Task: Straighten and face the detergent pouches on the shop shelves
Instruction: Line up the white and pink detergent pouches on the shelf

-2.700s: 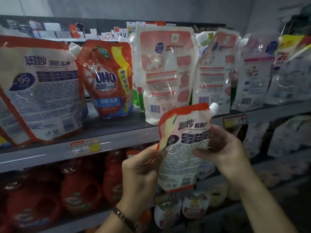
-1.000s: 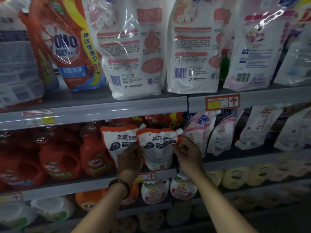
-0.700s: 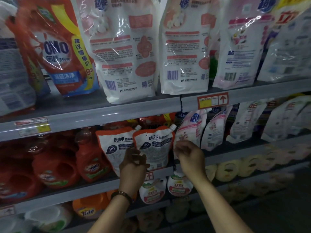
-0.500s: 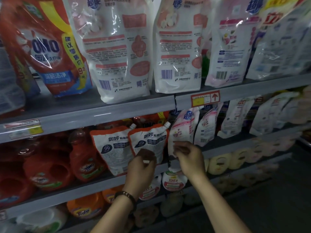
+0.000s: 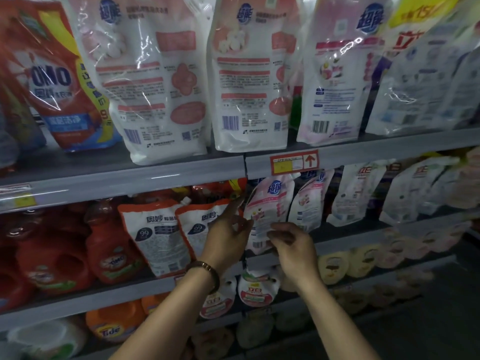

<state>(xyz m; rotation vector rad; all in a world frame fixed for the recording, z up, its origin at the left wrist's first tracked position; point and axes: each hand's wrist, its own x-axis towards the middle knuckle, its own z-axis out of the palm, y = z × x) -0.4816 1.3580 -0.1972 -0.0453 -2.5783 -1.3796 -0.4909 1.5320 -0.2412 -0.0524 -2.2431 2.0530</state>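
Where the middle shelf (image 5: 350,239) crosses the centre of the frame, a pink pouch (image 5: 270,203) stands leaning slightly left, just right of two orange-and-white pouches (image 5: 155,237). The left hand (image 5: 228,237) is in front of the nearer of those two, its fingers loosely straight and apart. Its forefinger reaches up to the pink pouch's left edge, and it holds nothing. The right hand (image 5: 296,248), at lower centre, has its fingers curled against the pink pouch's lower right part; whether they pinch it cannot be told. A bracelet (image 5: 207,268) sits on the left wrist. Red bottles (image 5: 111,245) fill the shelf's left. Large white pouches (image 5: 161,87) stand on the upper shelf (image 5: 130,178), backs outward, above a red price tag (image 5: 293,162).
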